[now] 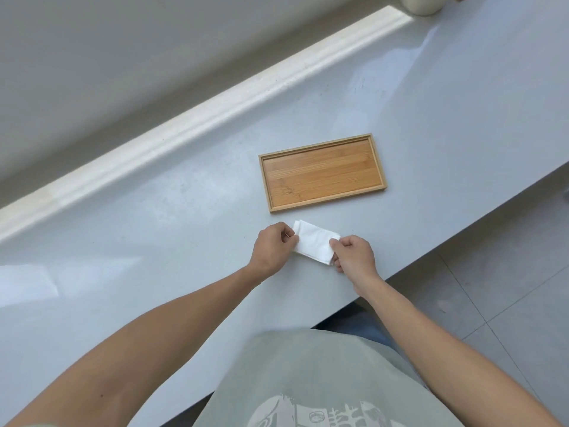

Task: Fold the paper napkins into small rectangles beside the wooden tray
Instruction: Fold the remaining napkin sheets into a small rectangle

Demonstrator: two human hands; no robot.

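- On the grey table [154,211], seen from the head camera, a white napkin [314,246] lies just below the empty wooden tray [266,183], near it but not touching.
- Left hand [272,251] pinches the napkin's left edge; right hand [354,257] pinches its right end.
- Risk, as I judge it: thin paper may tear or crease crookedly if the two hands pull apart unevenly.
- It looks half-folded, a slanted rectangle with layered edges showing at the left.
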